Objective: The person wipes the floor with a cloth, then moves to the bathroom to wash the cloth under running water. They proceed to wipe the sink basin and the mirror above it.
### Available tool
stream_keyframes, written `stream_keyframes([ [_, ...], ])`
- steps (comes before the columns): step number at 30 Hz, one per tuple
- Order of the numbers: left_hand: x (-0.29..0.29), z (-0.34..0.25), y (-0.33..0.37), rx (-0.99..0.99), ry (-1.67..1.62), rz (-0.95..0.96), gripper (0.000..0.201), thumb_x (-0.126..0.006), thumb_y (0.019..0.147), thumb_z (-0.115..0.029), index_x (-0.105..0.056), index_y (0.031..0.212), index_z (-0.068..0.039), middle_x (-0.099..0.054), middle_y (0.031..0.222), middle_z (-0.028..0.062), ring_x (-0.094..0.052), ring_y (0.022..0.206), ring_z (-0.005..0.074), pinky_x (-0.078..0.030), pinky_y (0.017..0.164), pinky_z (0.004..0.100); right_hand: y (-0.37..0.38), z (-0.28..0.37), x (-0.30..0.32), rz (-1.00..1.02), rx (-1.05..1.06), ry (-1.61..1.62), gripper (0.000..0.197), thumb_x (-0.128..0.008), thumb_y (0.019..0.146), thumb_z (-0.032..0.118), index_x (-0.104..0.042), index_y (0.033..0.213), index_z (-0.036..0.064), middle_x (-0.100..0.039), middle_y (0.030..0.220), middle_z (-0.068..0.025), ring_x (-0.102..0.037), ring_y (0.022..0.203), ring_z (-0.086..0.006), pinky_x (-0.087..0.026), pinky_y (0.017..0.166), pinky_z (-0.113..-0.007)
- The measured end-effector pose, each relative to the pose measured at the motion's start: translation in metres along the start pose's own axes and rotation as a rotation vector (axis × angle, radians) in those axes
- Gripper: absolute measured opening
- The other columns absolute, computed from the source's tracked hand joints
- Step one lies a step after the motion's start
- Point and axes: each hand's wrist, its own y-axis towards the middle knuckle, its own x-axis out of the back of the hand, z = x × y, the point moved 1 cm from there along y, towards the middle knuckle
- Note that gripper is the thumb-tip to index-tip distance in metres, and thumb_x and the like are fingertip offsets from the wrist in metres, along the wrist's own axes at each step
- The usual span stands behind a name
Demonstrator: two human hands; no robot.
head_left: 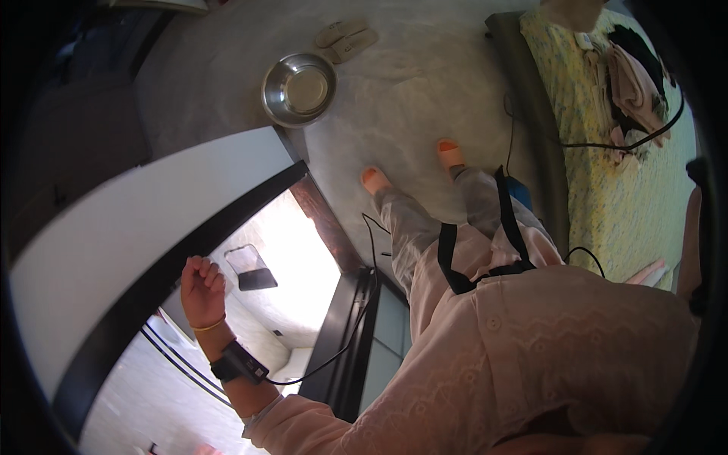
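Note:
My left hand [202,292] is raised at the left, its fingers curled into a loose fist with nothing showing in them. It is nearest the dark door frame [178,250]; whether it touches the frame I cannot tell. A yellow band circles that wrist, and a black strapped device [241,362] with a cable [334,360] sits on the forearm. At the right rim part of my right forearm [688,246] shows, but the hand is out of sight. Black straps [512,220] hang over my pink clothing.
A metal basin [299,89] stands on the grey floor beside brown slippers [345,39]. To the right, a bed with a yellow patterned cover [607,205] holds heaped clothes [633,87]. Cables hang near my legs. Beyond the bright doorway is a dark-and-pale rectangular object [252,269].

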Motion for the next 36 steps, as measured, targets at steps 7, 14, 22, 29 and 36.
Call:
stream_keyframes([
  [7, -0.009, -0.021, 0.214, 0.222, 0.15, 0.166, 0.017, -0.046, 0.092, -0.018, -0.046, 0.079, -0.008, -0.036, 0.069, 0.0004, -0.032, 0.056, 0.0094, -0.029, 0.049, 0.0221, 0.084, -0.123, -0.105, -0.008, -0.159, -0.143, 0.042, -0.049, 0.082, 0.004, -0.048, 0.124, 0.0122, -0.055, 0.106, -0.0154, -0.054, 0.098, -0.0276, -0.042, 0.088, -0.036],
  [14, 0.032, 0.115, 0.357, 0.528, 0.066, 0.183, 0.019, -0.048, 0.09, -0.017, -0.046, 0.073, -0.009, -0.039, 0.065, -0.0008, -0.037, 0.054, 0.0088, -0.031, 0.048, 0.0221, 0.124, -0.286, -0.316, -0.128, -0.083, -0.492, 0.049, -0.045, 0.082, -0.003, -0.045, 0.127, 0.0158, -0.051, 0.107, -0.0172, -0.05, 0.102, -0.0288, -0.038, 0.092, -0.035],
  [22, 0.111, 0.308, 0.377, 0.856, -0.113, 0.015, 0.021, -0.047, 0.092, -0.021, -0.047, 0.074, -0.01, -0.041, 0.067, -0.0009, -0.038, 0.055, 0.0094, -0.032, 0.048, 0.0223, 0.206, -0.448, -0.531, -0.523, -0.779, 0.854, 0.046, -0.066, 0.072, 0.019, -0.056, 0.114, 0.0039, -0.059, 0.108, -0.018, -0.058, 0.095, -0.0286, -0.044, 0.083, -0.032],
  [29, 0.18, 0.404, 0.396, 0.983, -0.03, -0.04, 0.02, -0.047, 0.091, -0.023, -0.044, 0.075, -0.011, -0.041, 0.067, -0.0007, -0.038, 0.058, 0.0099, -0.032, 0.051, 0.023, 0.286, -0.543, -0.593, -0.604, -0.811, 0.528, 0.056, -0.067, 0.069, 0.03, -0.055, 0.114, -0.0005, -0.059, 0.108, -0.0201, -0.058, 0.097, -0.0298, -0.045, 0.079, -0.035],
  [36, 0.2, 0.436, 0.397, 0.995, 0.075, -0.083, 0.022, -0.047, 0.091, -0.024, -0.044, 0.074, -0.01, -0.04, 0.067, 0.0002, -0.038, 0.058, 0.0112, -0.033, 0.051, 0.0238, 0.348, -0.597, -0.629, -0.781, -0.844, 0.242, 0.055, -0.067, 0.071, 0.033, -0.054, 0.12, 0.0109, -0.051, 0.117, -0.0191, -0.055, 0.101, -0.0339, -0.046, 0.086, -0.037],
])
